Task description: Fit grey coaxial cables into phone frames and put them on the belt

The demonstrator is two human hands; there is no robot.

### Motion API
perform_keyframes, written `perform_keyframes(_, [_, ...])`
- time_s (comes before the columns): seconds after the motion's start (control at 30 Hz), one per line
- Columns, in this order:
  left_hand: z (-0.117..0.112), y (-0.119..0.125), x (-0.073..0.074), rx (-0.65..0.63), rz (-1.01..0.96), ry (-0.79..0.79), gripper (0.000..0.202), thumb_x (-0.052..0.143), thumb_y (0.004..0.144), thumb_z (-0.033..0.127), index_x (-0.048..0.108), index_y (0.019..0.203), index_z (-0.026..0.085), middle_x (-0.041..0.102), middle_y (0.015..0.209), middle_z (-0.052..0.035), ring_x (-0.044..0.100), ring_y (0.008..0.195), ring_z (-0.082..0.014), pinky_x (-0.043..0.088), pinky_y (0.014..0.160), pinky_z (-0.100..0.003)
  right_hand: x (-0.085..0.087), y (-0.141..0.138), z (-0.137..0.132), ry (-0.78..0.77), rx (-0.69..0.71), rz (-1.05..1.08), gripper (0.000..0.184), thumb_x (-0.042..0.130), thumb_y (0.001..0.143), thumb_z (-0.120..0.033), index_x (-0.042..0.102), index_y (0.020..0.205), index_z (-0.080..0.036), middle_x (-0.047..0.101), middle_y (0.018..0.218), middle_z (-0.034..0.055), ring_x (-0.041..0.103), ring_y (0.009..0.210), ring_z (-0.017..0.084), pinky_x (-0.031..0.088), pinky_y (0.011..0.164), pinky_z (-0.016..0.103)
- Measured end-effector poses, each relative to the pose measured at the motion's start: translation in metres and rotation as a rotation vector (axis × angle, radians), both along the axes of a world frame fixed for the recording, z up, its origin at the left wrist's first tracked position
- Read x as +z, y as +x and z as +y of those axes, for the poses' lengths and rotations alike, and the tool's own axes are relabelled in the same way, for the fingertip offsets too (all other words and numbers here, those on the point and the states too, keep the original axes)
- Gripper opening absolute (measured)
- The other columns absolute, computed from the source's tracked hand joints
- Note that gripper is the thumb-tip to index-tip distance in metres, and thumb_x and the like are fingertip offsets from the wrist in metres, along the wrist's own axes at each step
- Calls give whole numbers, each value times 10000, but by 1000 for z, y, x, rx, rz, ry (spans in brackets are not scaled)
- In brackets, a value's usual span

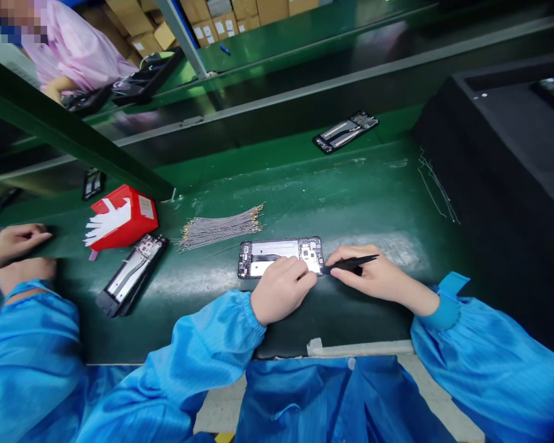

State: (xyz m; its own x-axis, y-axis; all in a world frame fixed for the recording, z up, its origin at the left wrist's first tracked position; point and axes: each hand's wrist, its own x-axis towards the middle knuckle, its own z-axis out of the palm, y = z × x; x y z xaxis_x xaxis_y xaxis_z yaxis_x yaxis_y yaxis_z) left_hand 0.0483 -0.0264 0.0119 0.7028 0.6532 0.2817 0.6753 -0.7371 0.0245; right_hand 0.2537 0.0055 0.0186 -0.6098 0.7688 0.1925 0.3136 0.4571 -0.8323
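Observation:
An opened phone [273, 247] lies flat on the green bench, its inner board and metal plate facing up. My left hand [284, 289] rests on its near edge with curled fingers, steadying it; the fingertips are partly hidden. In my right hand [369, 271] is a pair of black tweezers [357, 261], held between thumb and fingers at the phone's right end. What the tweezers' working end touches cannot be made out. Beyond the phone, to the left, lies a bundle of thin grey cables [221, 227] with gold-coloured ends.
More opened phones lie at the left [136, 264] and far right [346, 131]. A red box [143, 212] holds white strips. Loose wires [436, 184] lie by a large black tray [498, 141]. A co-worker's hands [25, 258] rest at left; another person sits across. A green post [83, 135] rises left.

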Motion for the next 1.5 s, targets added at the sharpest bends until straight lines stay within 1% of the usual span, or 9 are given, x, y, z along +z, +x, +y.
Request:
perform_keyframes(0.4, [0, 0, 1, -8, 5, -4, 257, 388, 877, 165, 555, 681, 159, 497, 656, -25, 411, 643, -141, 318, 591, -268, 2, 0, 1, -9, 52, 42, 74, 529, 788, -147, 590, 828, -160, 620, 763, -8, 556, 667, 90, 405, 624, 182])
perform_keyframes(0.67, [0, 0, 0, -16, -6, -3, 255, 384, 878, 167, 548, 684, 160, 494, 656, -23, 415, 647, -142, 321, 591, -268, -4, 0, -1, 19, 84, 29, 72, 496, 807, -149, 562, 833, -160, 571, 728, -4, 497, 618, 84, 366, 575, 186])
perform_keyframes(0.83, [1, 0, 2, -9, -1, 0, 271, 370, 884, 179, 536, 672, 157, 479, 645, -23, 407, 631, -144, 313, 579, -276, -5, -4, -3, 135, 125, 13, 80, 441, 829, -163, 518, 812, -158, 522, 682, 9, 437, 585, 97, 343, 560, 216])
perform_keyframes(0.93, [1, 0, 2, -4, 3, -7, 287, 355, 892, 190, 532, 668, 156, 473, 646, -25, 412, 632, -143, 314, 579, -277, -4, -10, -3, 233, 162, -47, 125, 397, 843, -175, 513, 799, -152, 513, 670, 27, 422, 595, 116, 344, 582, 243])
perform_keyframes(1.03, [1, -1, 0, -1, 2, -16, 299, 343, 898, 197, 530, 669, 156, 474, 655, -27, 417, 638, -142, 320, 582, -277, -3, -15, -4, 279, 178, -106, 156, 376, 844, -180, 517, 783, -151, 524, 684, 42, 430, 616, 128, 352, 601, 255])
perform_keyframes(1.13, [0, -1, -1, -1, 1, -20, 289, 348, 897, 194, 539, 683, 156, 485, 670, -30, 427, 652, -143, 329, 592, -276, -4, -17, -4, 263, 156, -100, 155, 386, 832, -182, 516, 754, -153, 524, 679, 38, 428, 613, 126, 355, 602, 251])
perform_keyframes(1.3, [1, -3, -1, 10, -2, -30, 244, 387, 883, 208, 557, 714, 160, 489, 671, -28, 432, 650, -148, 332, 590, -277, -8, -10, 0, 65, 76, 16, 99, 441, 805, -168, 523, 752, -156, 523, 651, -3, 443, 574, 93, 349, 553, 207])
perform_keyframes(1.37, [2, -4, 0, 21, -22, -53, 238, 392, 881, 215, 561, 724, 161, 490, 672, -28, 439, 652, -148, 338, 588, -273, -8, -8, 2, 27, 31, 48, 90, 458, 811, -176, 532, 762, -159, 538, 665, -8, 470, 588, 93, 362, 563, 202])
perform_keyframes(1.5, [4, -6, -2, 31, -87, -160, 219, 388, 880, 209, 564, 759, 160, 508, 710, -33, 463, 688, -147, 382, 621, -262, -6, -7, 5, 39, -83, 80, 120, 464, 852, -218, 558, 909, -171, 596, 841, 28, 546, 755, 126, 413, 683, 228])
